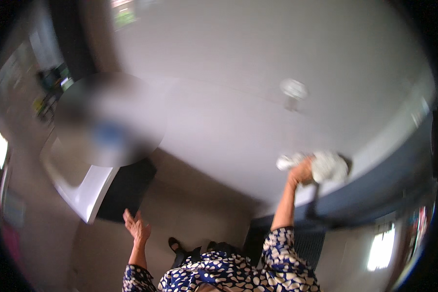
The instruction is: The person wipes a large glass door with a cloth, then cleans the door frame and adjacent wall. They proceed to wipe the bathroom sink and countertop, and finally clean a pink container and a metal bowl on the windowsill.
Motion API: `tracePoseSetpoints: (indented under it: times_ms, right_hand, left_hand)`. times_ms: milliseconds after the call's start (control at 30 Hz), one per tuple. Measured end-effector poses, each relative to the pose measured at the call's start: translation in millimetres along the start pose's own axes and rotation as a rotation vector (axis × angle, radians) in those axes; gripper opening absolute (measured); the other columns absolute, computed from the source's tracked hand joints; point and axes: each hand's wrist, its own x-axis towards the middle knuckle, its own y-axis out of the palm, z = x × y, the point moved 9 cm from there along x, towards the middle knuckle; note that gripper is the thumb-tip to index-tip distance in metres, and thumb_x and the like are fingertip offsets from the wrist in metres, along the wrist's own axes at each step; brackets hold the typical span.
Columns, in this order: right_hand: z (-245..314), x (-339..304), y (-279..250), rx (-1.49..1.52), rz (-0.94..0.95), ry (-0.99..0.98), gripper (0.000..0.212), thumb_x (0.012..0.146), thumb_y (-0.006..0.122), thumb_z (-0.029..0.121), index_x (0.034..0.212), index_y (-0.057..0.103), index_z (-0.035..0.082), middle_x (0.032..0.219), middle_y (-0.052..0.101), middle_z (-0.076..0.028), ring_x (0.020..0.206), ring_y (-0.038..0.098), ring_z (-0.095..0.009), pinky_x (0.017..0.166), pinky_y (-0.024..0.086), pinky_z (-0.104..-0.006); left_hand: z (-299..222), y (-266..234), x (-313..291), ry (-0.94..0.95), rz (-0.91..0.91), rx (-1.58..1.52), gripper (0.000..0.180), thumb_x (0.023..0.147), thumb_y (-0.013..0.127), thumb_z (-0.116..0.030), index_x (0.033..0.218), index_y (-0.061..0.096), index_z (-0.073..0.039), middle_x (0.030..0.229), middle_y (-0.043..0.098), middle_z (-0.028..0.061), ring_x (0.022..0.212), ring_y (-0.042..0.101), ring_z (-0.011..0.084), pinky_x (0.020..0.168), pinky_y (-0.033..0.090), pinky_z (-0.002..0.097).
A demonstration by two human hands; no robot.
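Note:
My right hand (302, 171), its arm stretched out to the right, grips a bunched white cloth (330, 167). The cloth lies against the broad pale surface (219, 117) close to its dark right-hand border (379, 192). Folds of cloth stick out on both sides of the fingers. Lower on the left, my left hand (137, 228) hangs in the air with its fingers apart and nothing in it. Nearest to it is a white-edged piece (95, 192) with a dark panel (126, 192) beside it.
A small whitish object (293, 90), smeared by motion, shows on the pale surface beyond my right hand. A blurred round patch hides part of the left side. Brown floor (180, 209) lies below, with my dark shoe (173, 243) on it. A bright window (382, 248) shows at lower right.

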Motion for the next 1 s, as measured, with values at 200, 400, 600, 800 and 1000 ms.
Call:
tracePoseSetpoints:
  times_ms: [200, 400, 600, 800, 1000]
  right_hand:
    - [66.1, -49.8, 22.8, -0.008, -0.194, -0.674, 0.041, 0.089, 0.049, 0.028, 0.118, 0.049, -0.001, 0.125, 0.040, -0.027, 0.109, 0.043, -0.042, 0.090, 0.034, -0.0496]
    - [119.2, -116.9, 80.3, -0.106, -0.130, -1.199, 0.037, 0.082, 0.060, 0.019, 0.117, 0.054, 0.008, 0.131, 0.030, -0.024, 0.112, 0.036, -0.043, 0.085, 0.029, -0.0573]
    - [222.8, -184.1, 107.4, -0.187, -0.210, -1.278, 0.028, 0.079, 0.062, 0.026, 0.103, 0.059, 0.010, 0.121, 0.037, -0.018, 0.113, 0.036, -0.040, 0.079, 0.030, -0.0594]
    - [328.6, -286.7, 132.6, -0.228, 0.035, -1.461, 0.022, 0.086, 0.053, 0.030, 0.106, 0.059, 0.023, 0.134, 0.039, -0.014, 0.124, 0.029, -0.037, 0.090, 0.023, -0.0610]
    - [379.1, -388.5, 178.4, -0.152, 0.307, -1.764, 0.026, 0.086, 0.049, 0.019, 0.110, 0.059, 0.024, 0.135, 0.038, -0.010, 0.125, 0.032, -0.033, 0.089, 0.028, -0.0572]
  left_hand:
    - [12.9, 10.4, -8.8, -0.031, 0.000, -0.009, 0.070, 0.062, 0.075, -0.024, 0.123, 0.045, -0.008, 0.142, 0.010, 0.0264, 0.132, 0.012, 0.0429, 0.103, 0.022, 0.0495]
    - [17.2, -19.7, 0.7, -0.018, -0.278, -0.052, 0.068, 0.062, 0.075, -0.017, 0.122, 0.045, -0.012, 0.143, 0.011, 0.0242, 0.132, 0.014, 0.0416, 0.103, 0.022, 0.0477]
    - [57.7, -117.3, 25.4, 0.010, -0.572, -0.115, 0.070, 0.064, 0.074, -0.013, 0.126, 0.042, -0.012, 0.139, 0.018, 0.0214, 0.127, 0.022, 0.0393, 0.100, 0.025, 0.0473]
    - [120.4, -147.1, 85.0, -0.013, -0.550, -0.073, 0.070, 0.066, 0.075, -0.021, 0.126, 0.040, -0.011, 0.138, 0.022, 0.0206, 0.127, 0.025, 0.0376, 0.099, 0.024, 0.0468]
    - [155.3, -127.1, 110.9, -0.083, -0.319, -0.046, 0.063, 0.077, 0.063, -0.040, 0.128, 0.042, -0.009, 0.141, 0.022, 0.0222, 0.132, 0.018, 0.0384, 0.105, 0.017, 0.0504]
